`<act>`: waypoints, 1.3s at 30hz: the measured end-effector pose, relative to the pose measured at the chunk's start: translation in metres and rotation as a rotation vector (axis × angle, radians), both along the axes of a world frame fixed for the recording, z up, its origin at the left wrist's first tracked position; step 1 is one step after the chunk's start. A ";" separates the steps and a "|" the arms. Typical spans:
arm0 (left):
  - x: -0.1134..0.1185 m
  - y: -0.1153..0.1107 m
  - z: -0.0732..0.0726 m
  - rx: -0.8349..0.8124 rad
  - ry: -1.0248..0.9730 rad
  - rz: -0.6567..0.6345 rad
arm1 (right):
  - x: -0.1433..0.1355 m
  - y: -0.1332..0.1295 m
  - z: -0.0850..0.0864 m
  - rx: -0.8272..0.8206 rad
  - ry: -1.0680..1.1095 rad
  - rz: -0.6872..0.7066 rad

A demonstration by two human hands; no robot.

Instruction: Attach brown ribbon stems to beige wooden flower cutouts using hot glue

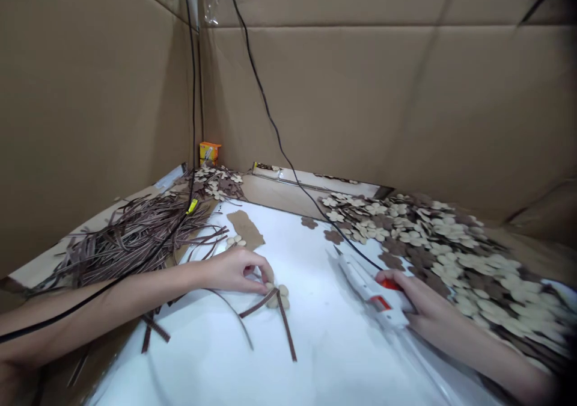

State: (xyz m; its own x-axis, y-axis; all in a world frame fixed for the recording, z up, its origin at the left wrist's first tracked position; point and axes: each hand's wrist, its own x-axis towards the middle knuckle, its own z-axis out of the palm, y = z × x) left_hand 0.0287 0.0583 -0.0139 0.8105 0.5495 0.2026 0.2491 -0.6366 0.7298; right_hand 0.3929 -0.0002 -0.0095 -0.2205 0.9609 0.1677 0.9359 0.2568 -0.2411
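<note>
My left hand (243, 269) pinches the edge of a cream felt flower (282, 301) on the white table surface (216, 370). Two ends of a folded brown ribbon (286, 331) spread out from the flower toward the front. On the right, my right hand (417, 301) is wrapped round a white glue gun (372, 289) with an orange trigger, its nozzle pointing up and left. The gun is slightly blurred and stands apart from the flower.
Brown ribbons (130, 237) are heaped at the left. Cream and brown flowers (419, 237) pile up along the right. A brown scrap (246, 228), an orange box (209, 153) and cardboard walls (360, 105) lie beyond. A black cable (265, 102) hangs across.
</note>
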 end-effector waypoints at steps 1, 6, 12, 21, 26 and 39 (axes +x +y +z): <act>0.000 -0.001 0.000 -0.005 -0.003 0.017 | 0.000 0.000 0.000 -0.030 0.000 0.029; 0.003 -0.003 -0.004 -0.063 -0.013 0.090 | 0.001 0.001 -0.008 -0.015 -0.161 -0.015; 0.008 -0.007 -0.004 -0.122 -0.033 0.152 | -0.040 -0.011 0.016 0.311 -0.390 -0.092; 0.005 -0.035 0.022 -0.125 -0.077 0.270 | -0.156 -0.026 0.033 0.404 -0.429 0.423; 0.003 -0.036 0.019 -0.203 -0.154 0.323 | -0.156 -0.038 0.048 0.324 -0.286 0.518; -0.015 -0.027 0.026 -0.478 -0.469 0.366 | -0.122 -0.064 0.043 -0.353 -0.011 0.643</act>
